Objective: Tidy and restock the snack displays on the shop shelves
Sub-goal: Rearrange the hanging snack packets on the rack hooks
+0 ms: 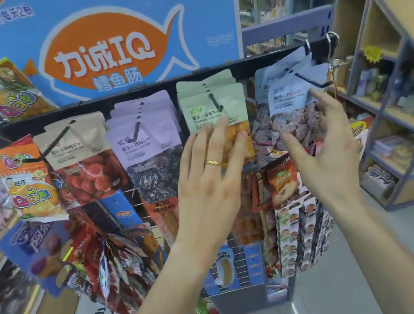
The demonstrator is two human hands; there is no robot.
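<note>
Two hands: both raised before the hanging rack, centre of frame.
Left hand: fingers spread flat, tips touching the green-topped packet; gold ring on one finger; grasping nothing.
Right hand: fingers wide apart, fingertip at the blue-topped packet, upper right; nothing gripped.
Top row, left to right: orange sweets bag, beige-topped packet, lilac-topped packet, then the green and blue ones, each on a black hook.
Lower rack: mixed snack bags, blurred.
Backdrop: blue fish sign, upper centre.
Right edge: shop shelves.
</note>
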